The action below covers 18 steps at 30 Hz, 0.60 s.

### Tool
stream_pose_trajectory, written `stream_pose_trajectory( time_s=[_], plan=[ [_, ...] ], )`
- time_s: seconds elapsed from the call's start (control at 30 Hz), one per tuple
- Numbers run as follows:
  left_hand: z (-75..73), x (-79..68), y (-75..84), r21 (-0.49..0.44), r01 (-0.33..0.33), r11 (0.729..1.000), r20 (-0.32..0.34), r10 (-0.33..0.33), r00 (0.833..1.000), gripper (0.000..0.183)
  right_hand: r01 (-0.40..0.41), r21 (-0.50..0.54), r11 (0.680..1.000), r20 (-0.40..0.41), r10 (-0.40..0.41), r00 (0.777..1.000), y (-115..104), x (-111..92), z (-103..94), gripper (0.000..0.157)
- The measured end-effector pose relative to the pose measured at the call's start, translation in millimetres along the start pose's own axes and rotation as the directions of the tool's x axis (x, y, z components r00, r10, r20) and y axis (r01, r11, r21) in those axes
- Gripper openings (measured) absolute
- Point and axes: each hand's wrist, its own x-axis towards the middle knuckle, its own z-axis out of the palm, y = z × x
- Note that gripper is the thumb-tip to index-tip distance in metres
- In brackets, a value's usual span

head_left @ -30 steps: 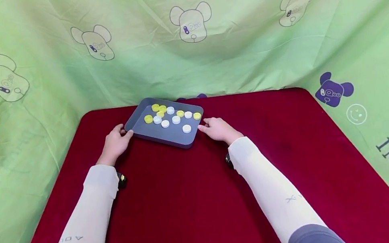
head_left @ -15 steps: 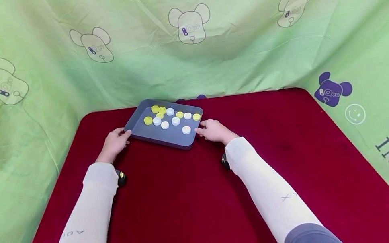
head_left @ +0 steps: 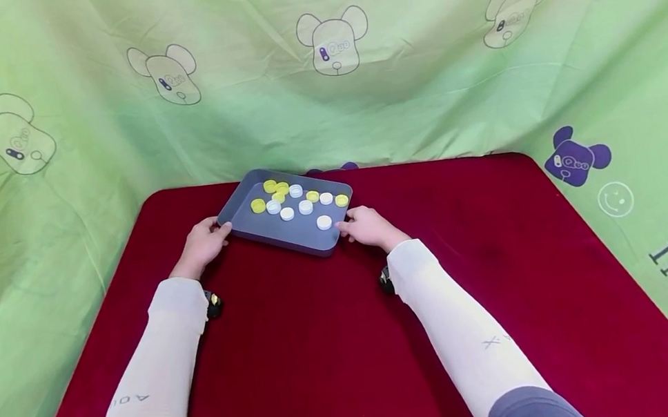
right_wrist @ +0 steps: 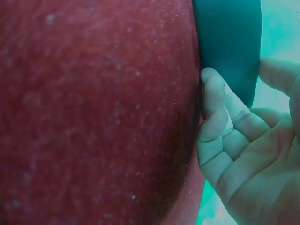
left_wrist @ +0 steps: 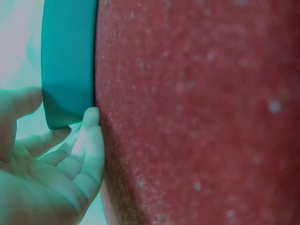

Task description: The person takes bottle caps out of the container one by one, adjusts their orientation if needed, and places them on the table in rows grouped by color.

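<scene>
A shallow grey-blue tray lies at an angle near the far edge of the table. Scattered inside are several yellow bottle caps and several white bottle caps. At its left corner my left hand holds the tray, thumb on the rim and fingers against the wall and underside in the left wrist view. My right hand grips the right end the same way; in the right wrist view its thumb meets the rim, and its fingers curl by the bottom edge. Part of each hand's fingers is hidden in the head view.
A dark red cloth covers the table beneath the tray and both arms. Green printed curtain fabric hangs close behind the table's far edge and along its sides.
My right hand has shifted slightly left and toward me, its fingers closing round the tray's right end. The left hand keeps its place at the left corner. The caps look unmoved.
</scene>
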Motion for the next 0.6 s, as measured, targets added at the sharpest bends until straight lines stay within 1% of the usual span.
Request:
stream_pose_trajectory(
  time_s=[0.2,0.3,0.37,0.43,0.6],
  plan=[
    [4.9,-4.5,2.9,0.102,-0.007,0.995,-0.005,0.008,1.0,0.055,0.004,-0.018,1.0,0.004,-0.004,1.0,4.8,-4.0,-3.5,0.023],
    [5.8,-8.3,4.7,0.158,-0.026,0.987,0.005,0.025,1.0,0.054,0.008,-0.038,0.999,0.003,-0.008,1.0,7.1,-6.5,-7.6,0.022],
    [5.8,-10.8,6.5,0.175,-0.034,0.984,0.012,0.033,0.999,0.053,0.01,-0.043,0.999,0.002,-0.01,1.0,9.2,-8.1,-10.6,0.021],
    [5.6,-13.7,8.5,0.192,-0.046,0.98,0.03,0.041,0.999,0.054,0.01,-0.046,0.999,0.004,-0.01,1.0,11.8,-9.7,-13.5,0.021],
    [6.6,-22.4,15.3,0.244,-0.056,0.968,0.076,0.039,0.996,0.057,0.001,-0.05,0.999,0.025,0.001,1.0,18.0,-14.0,-19.1,0.022]
  ],
)
